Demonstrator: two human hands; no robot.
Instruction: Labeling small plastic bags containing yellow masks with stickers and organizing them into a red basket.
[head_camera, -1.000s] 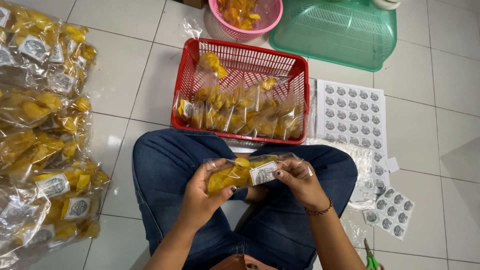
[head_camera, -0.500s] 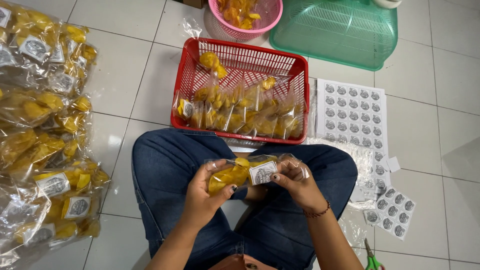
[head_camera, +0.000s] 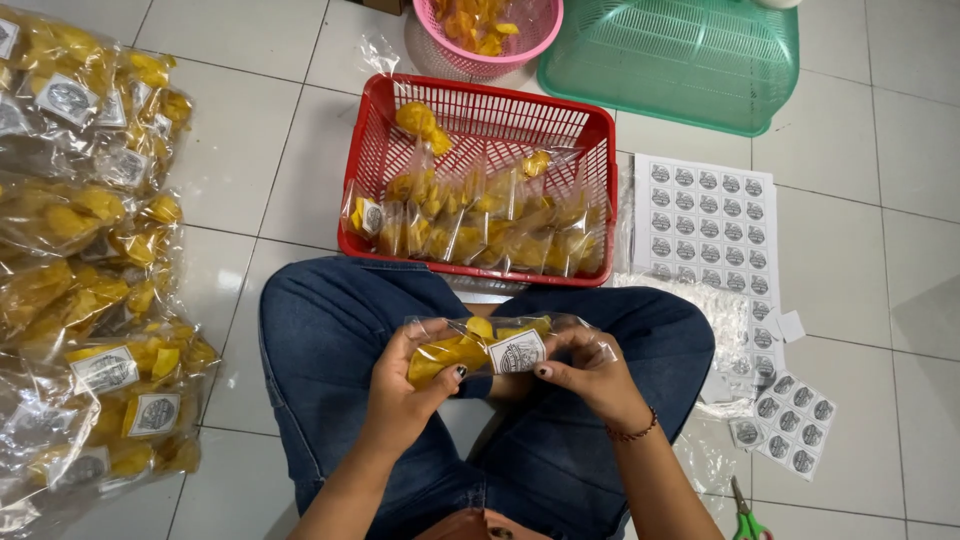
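We hold a clear packet of yellow chips (head_camera: 470, 352) in both hands above our lap.

Our left hand (head_camera: 405, 385) grips its left end, fingers closed around the chips; our right hand (head_camera: 590, 370) pinches the right end, thumb pressing on its white sticker label (head_camera: 516, 352). Just beyond the grip sits a red basket (head_camera: 480, 115) of filled packets. Right of the grip lies a sticker sheet (head_camera: 712, 225) on the floor; well to the left lies a pile of labelled packets (head_camera: 85, 270). Farther off are a pink basket (head_camera: 490, 65) and a green basket (head_camera: 680, 55).
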